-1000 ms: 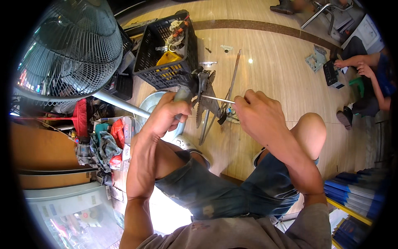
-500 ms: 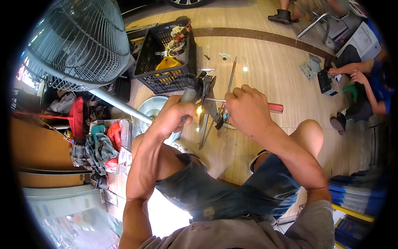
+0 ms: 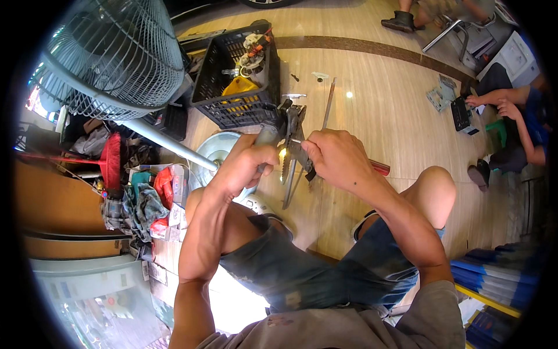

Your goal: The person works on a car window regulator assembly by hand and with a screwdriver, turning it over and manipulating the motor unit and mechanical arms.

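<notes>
My left hand [image 3: 243,166] is closed around a grey cylindrical part [image 3: 268,135] joined to a dark, jagged metal assembly [image 3: 296,129]. A bright yellow glow shows by its fingers, at the assembly's lower edge. In my right hand [image 3: 338,156] is a screwdriver [image 3: 380,167]; its red handle sticks out behind the palm. The short bit of shaft that shows in front of the fingers reaches the assembly. Whether the tip sits in a slot or only rests against metal, I cannot tell. Both hands are held over the floor in front of my knees.
A black plastic crate [image 3: 235,109] with mixed parts stands beyond my left hand. A caged fan [image 3: 116,64] rises at left on a round base [image 3: 212,150]. A long thin rod [image 3: 329,103] and small pieces lie on the floor. Another person's hands [image 3: 494,104] hold a black box at right.
My right hand has moved left, closer to the metal assembly, and less of the screwdriver's shaft shows. My left hand keeps its hold on the grey part. The whole view has shifted slightly.
</notes>
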`<state>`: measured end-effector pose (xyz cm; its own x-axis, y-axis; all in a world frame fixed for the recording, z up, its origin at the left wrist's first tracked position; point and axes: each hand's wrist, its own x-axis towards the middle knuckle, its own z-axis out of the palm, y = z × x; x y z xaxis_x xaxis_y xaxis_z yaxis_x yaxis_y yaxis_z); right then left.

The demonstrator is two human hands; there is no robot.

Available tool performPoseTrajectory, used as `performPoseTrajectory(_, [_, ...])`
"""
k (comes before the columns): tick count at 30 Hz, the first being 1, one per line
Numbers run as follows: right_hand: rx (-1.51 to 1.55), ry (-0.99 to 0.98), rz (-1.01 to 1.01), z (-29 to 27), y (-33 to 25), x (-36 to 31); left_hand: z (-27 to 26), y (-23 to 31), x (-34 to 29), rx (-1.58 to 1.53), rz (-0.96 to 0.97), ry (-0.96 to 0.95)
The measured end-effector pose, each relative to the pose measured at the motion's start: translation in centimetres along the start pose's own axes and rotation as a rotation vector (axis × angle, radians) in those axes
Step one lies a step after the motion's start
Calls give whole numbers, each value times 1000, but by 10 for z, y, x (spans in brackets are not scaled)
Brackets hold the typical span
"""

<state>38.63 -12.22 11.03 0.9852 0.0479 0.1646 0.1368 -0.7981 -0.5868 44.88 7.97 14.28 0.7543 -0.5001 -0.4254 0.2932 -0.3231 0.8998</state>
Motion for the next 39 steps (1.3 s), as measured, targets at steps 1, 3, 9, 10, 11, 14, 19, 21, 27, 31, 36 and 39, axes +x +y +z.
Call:
performPoseTrajectory(1, [-15,21,-2,1,1,0,0,-1,1,8,1,-7])
performPoseTrajectory(3, [-31,40,-2,3,2,0,1,0,1,9,-2,-13])
performPoseTrajectory(9, [-122,113,-45,5,-1,-4,2,2,3,6,2,-22])
performPoseTrajectory(10, [-166,108,-35,5,-2,-5,3,3,4,5,-5,-22])
performPoseTrajectory(11, [-211,104,-25,6,-2,-5,3,3,4,4,-5,-24])
performPoseTrajectory(14, [-144,139,-42,3,-3,-5,5,4,5,-1,0,-20])
performPoseTrajectory(19, [-79,11,-1,-4,-5,-2,6,5,4,16,-12,-27])
performPoseTrajectory(21, [-50,-30,42,-6,-6,-1,7,5,3,13,-14,-20])
performPoseTrajectory(27, [-13,148,-27,3,0,-1,8,5,4,26,-4,-21])
performPoseTrajectory(31, [-80,118,-41,7,-1,-1,7,4,7,24,1,-26])
performPoseTrajectory(36, [-55,120,-39,9,0,0,8,5,6,11,-9,-18])
performPoseTrajectory(39, [79,152,-48,11,2,0,8,6,4,10,-12,-30])
